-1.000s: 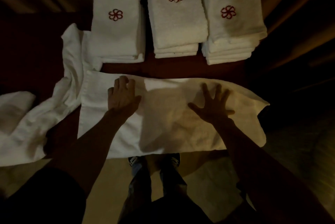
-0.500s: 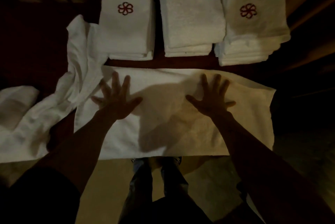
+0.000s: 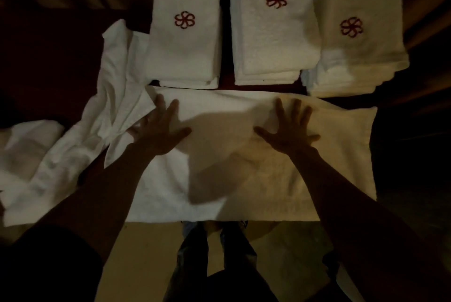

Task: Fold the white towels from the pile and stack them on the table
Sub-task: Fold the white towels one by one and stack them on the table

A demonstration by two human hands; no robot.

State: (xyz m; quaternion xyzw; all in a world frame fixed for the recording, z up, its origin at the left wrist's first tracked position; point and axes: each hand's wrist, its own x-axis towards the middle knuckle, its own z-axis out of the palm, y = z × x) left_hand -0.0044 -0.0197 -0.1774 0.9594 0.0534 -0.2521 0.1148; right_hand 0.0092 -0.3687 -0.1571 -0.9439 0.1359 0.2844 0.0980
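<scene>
A white towel (image 3: 244, 179) lies spread flat as a wide band across the near edge of the dark table (image 3: 48, 69), its front edge hanging over. My left hand (image 3: 158, 130) rests flat on its left part, fingers apart. My right hand (image 3: 289, 130) lies flat right of the middle, fingers spread. Behind it stand three stacks of folded white towels with a red flower emblem: left stack (image 3: 185, 57), middle stack (image 3: 273, 45), right stack (image 3: 358, 57). An unfolded white towel (image 3: 80, 145) lies crumpled at the left.
A further bunched white towel (image 3: 26, 150) sits at the far left edge. Below the table's front I see a tan floor (image 3: 146, 253) and my legs and shoes (image 3: 214, 240). The surroundings on the right are dark.
My left hand has opened from curled fingers to a flat spread and slid slightly left. Both hands shifted slightly over the towel, whose right end now lies squarer and flatter.
</scene>
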